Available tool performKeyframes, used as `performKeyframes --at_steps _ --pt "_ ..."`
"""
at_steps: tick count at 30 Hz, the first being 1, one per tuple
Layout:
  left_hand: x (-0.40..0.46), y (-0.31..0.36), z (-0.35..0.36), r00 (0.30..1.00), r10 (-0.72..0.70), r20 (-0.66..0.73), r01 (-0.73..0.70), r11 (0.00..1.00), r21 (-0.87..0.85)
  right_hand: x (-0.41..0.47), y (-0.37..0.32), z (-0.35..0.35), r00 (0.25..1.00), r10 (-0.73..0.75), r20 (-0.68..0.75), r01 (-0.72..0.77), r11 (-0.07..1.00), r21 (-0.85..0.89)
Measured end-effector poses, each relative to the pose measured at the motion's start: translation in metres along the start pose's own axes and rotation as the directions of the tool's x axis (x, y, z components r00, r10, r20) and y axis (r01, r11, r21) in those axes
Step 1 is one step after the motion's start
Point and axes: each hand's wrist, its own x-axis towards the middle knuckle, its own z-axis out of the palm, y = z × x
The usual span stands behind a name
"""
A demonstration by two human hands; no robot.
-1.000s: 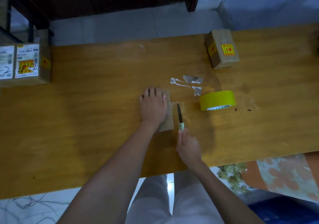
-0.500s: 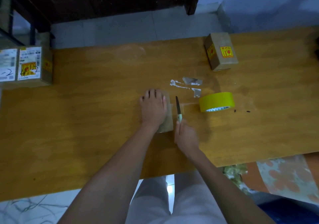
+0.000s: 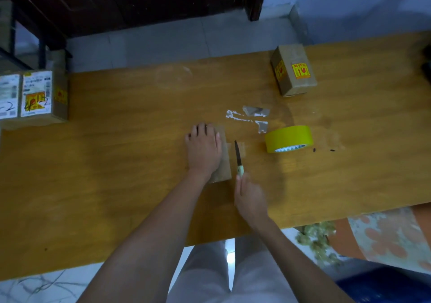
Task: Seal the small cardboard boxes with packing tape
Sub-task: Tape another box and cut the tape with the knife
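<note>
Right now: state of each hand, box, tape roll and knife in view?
Left hand: flat, pressing the box.
Small brown cardboard box under it: lying flat, closed.
Right hand: gripping the knife handle.
Green-handled knife: blade beside the box's right edge.
Yellow tape roll: on its side, untouched.
Stickered brown cardboard box: closed, far right.

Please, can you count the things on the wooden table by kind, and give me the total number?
Cardboard boxes: 4 (under the left hand, small box; far right; at the left edge and)
Yellow tape roll: 1
Knife, held by the right hand: 1
Torn tape scraps: 1 cluster
Total: 7
</note>
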Motion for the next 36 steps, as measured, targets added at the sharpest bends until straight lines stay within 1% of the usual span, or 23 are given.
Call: performKeyframes --at_steps 2,3,6,9,13,15,18,21,23,25,27,28,29,31,33,35,36 --pt "0.000 0.001 0.001 1.000 0.000 -0.004 0.000 1.000 -0.008 -0.018 0.007 0.002 0.999 0.010 0.046 -0.012 0.999 0.038" --pt "0.000 0.001 0.001 1.000 -0.004 -0.006 0.004 1.000 -0.005 -0.016 0.008 0.002 0.999 -0.004 0.043 0.002 0.999 0.035" --pt "0.000 0.000 0.003 1.000 -0.009 0.000 0.009 1.000 0.007 0.012 0.000 -0.003 0.999 -0.053 0.013 0.053 0.998 -0.035" --pt "0.000 0.001 0.003 1.000 -0.012 -0.001 0.012 1.000 0.013 0.020 -0.002 -0.004 0.998 -0.059 -0.018 0.060 0.998 0.017" --pt "0.001 0.001 0.002 1.000 -0.010 -0.014 0.011 1.000 0.021 -0.017 0.006 0.004 0.997 -0.021 0.069 0.014 0.995 0.102" --pt "0.001 0.001 0.002 1.000 -0.014 -0.013 0.014 1.000 0.015 -0.008 0.003 0.004 0.997 -0.031 0.068 0.023 0.994 0.111" --pt "0.000 0.001 0.001 1.000 -0.014 -0.005 0.014 1.000 0.014 0.014 -0.005 -0.005 0.997 -0.040 0.062 0.035 0.996 0.081" --pt "-0.001 0.002 -0.002 1.000 -0.010 0.018 0.010 1.000 0.019 0.002 -0.002 -0.004 0.998 -0.026 0.055 0.021 0.997 0.080" --pt "0.000 0.002 -0.002 1.000 -0.006 0.022 0.006 1.000 0.021 -0.012 0.000 -0.003 0.997 -0.008 0.081 0.000 0.995 0.100" --pt "0.000 0.002 -0.002 0.999 -0.010 0.034 0.009 1.000 0.018 -0.004 0.001 -0.001 0.996 -0.016 0.089 0.007 0.995 0.101" --pt "0.000 0.001 -0.002 0.999 -0.019 0.032 0.018 1.000 0.020 0.011 -0.004 -0.003 0.990 -0.035 0.134 0.029 0.998 0.051" --pt "0.001 0.001 -0.002 0.999 -0.024 0.029 0.024 1.000 0.018 0.014 -0.005 -0.002 0.990 -0.040 0.138 0.037 0.999 0.025" --pt "0.001 0.001 -0.003 0.999 -0.022 0.035 0.021 1.000 0.011 0.012 -0.004 0.000 0.993 -0.033 0.110 0.031 0.999 0.022" --pt "0.000 0.001 -0.003 0.999 -0.004 0.040 0.003 1.000 0.014 -0.004 0.001 0.004 0.998 0.012 0.068 -0.017 0.997 0.070" --pt "0.000 0.001 -0.004 0.999 -0.009 0.042 0.009 1.000 -0.008 -0.023 0.004 0.007 0.994 0.061 0.094 -0.076 0.983 0.164" --pt "0.000 -0.002 -0.004 0.999 -0.008 0.045 0.010 0.999 -0.046 -0.029 0.004 0.005 0.993 0.060 0.098 -0.088 0.947 0.308" --pt "0.000 -0.005 -0.004 1.000 -0.005 0.029 0.007 0.998 -0.063 -0.024 0.001 0.000 0.996 0.062 0.069 -0.084 0.918 0.388"
